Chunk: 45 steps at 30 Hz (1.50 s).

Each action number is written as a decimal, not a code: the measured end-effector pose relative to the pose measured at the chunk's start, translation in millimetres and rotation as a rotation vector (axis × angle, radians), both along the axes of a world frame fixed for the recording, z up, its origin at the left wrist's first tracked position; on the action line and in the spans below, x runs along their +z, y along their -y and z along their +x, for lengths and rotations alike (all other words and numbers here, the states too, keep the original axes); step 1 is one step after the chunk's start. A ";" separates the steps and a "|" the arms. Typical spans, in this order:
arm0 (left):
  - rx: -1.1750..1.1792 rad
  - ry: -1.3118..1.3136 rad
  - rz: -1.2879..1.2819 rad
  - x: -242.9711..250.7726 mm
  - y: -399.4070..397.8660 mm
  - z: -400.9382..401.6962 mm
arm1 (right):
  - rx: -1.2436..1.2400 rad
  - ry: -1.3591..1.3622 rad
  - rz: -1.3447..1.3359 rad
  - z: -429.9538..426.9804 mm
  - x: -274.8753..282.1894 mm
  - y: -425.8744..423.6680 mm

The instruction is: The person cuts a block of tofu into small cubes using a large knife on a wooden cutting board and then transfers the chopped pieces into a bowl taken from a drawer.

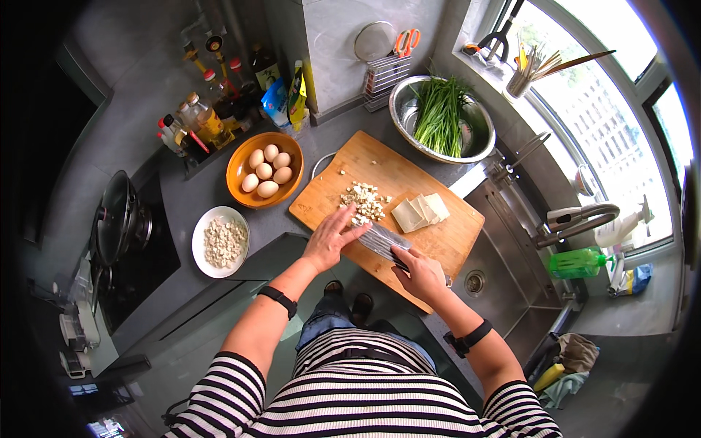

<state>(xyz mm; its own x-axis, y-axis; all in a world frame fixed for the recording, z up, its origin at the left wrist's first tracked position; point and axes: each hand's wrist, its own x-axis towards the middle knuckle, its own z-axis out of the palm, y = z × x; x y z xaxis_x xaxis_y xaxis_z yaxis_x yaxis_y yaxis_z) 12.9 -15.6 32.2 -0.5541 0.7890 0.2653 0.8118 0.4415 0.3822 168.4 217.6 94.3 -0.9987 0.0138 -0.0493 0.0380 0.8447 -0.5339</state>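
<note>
My right hand (420,269) grips the handle of a broad kitchen knife (380,239), its blade pointing left over the cutting board's near side. My left hand (331,239) is by the blade's far end, thumb and fingers spread, fingertips at the near edge of the diced white pieces (366,198), which look like tofu. Whether the thumb presses on the blade is hard to tell. Right of the dice, several overlapping pale slabs (420,212) lie on the wooden cutting board (350,156). A few loose cubes are scattered toward the board's far corner.
A white bowl of diced pieces (224,241) and an orange bowl (235,189) of eggs stand left. Behind the board is a metal basin (402,112) with green chives (441,117). The sink (509,290) lies right; a lidded pan (116,219) sits on the far-left stove. Bottles (205,117) line the back.
</note>
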 end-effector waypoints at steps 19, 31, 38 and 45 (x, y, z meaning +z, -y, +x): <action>0.069 0.211 0.115 -32.8 -32.8 -76.4 | -0.402 -0.108 -0.594 10.2 -37.7 3.4; -0.007 0.532 0.363 -33.8 -75.9 -117.7 | -0.678 -0.157 -0.552 -38.4 -31.1 54.0; -0.009 0.169 0.390 -56.7 -92.1 -182.3 | -0.631 -0.172 -0.660 -40.5 -22.6 68.5; -0.254 0.677 0.202 -31.9 -91.5 -161.4 | -0.751 -0.199 -0.798 -0.6 -45.6 78.8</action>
<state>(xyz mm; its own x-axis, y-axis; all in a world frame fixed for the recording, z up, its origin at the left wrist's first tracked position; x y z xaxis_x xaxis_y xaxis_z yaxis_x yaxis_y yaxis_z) -148.6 75.9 0.3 -0.4550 0.8865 0.0846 0.4375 0.1398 0.8883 167.8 138.8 48.7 -0.7409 0.6537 -0.1539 0.2493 0.0549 -0.9669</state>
